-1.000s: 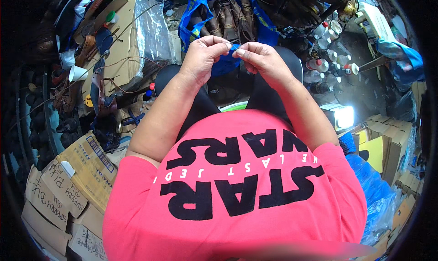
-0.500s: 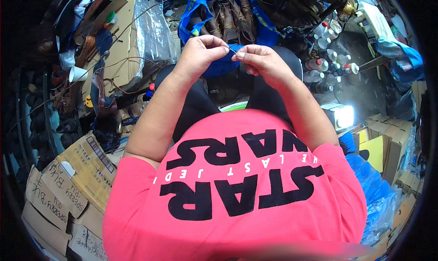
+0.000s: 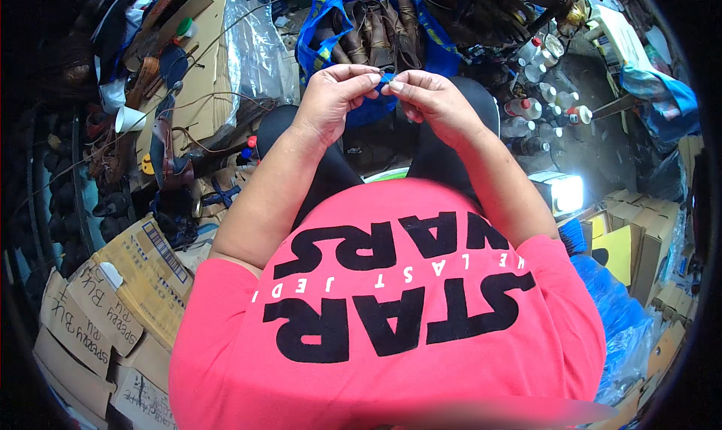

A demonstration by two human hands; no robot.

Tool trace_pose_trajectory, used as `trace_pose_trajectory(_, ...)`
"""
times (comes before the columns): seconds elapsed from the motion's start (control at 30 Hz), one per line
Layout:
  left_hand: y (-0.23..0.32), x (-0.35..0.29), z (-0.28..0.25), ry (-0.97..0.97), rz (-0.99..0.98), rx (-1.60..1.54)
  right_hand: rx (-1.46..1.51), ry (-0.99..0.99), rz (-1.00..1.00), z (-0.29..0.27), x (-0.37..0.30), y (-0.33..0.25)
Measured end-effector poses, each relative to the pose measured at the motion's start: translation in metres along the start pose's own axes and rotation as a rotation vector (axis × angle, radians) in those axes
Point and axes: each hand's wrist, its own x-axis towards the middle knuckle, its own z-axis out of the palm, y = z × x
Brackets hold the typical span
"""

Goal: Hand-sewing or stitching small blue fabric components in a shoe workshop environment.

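My left hand [image 3: 336, 99] and my right hand [image 3: 432, 104] meet above my knees, fingertips almost touching. Each is closed in a pinch of thumb and index finger. What they pinch is too small to make out; a thin sliver seems to lie between the fingertips. Just beyond them a blue bag [image 3: 320, 25] stands with its mouth open. Brown leather pieces [image 3: 377, 35], perhaps shoe parts, fill it. The front of the bag is partly behind my hands.
Flattened cardboard [image 3: 201, 77] and clear plastic wrap [image 3: 256, 46] lie at the far left. Several bottles [image 3: 519, 107] stand on the floor at right, near a lit lamp [image 3: 565, 193]. Cardboard boxes [image 3: 90, 302] are piled at near left, a blue plastic bag [image 3: 613, 302] at near right.
My left hand has come slightly closer to my right, narrowing the gap between the fingertips. The thin strand seen between them earlier shows less. My right hand has hardly moved.
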Motion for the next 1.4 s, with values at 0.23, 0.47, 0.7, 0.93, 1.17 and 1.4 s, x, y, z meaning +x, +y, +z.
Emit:
trace_pose_trajectory(0.23, -0.001, 0.001, 0.001, 0.008, 0.023, -0.008, -0.02, -0.002, -0.028, 0.002, -0.001, -0.002)
trace_pose_trajectory(0.47, -0.001, 0.003, 0.002, 0.004, 0.049, 0.026, -0.142, 0.02, -0.087, 0.001, 0.001, 0.0)
trace_pose_trajectory(0.7, 0.001, 0.006, -0.001, -0.038, 0.041, 0.179, -0.494, 0.124, -0.125, 0.004, -0.003, -0.005)
trace_pose_trajectory(0.93, 0.006, 0.011, -0.011, -0.128, -0.1, 0.249, -0.64, 0.102, -0.154, 0.004, -0.004, -0.007)
trace_pose_trajectory(1.17, 0.008, 0.003, -0.006, -0.101, -0.156, 0.025, -0.523, 0.108, -0.146, 0.002, -0.002, -0.001)
trace_pose_trajectory(1.4, 0.0, 0.003, -0.005, -0.049, -0.105, 0.002, -0.525, 0.116, -0.149, 0.005, -0.003, -0.004)
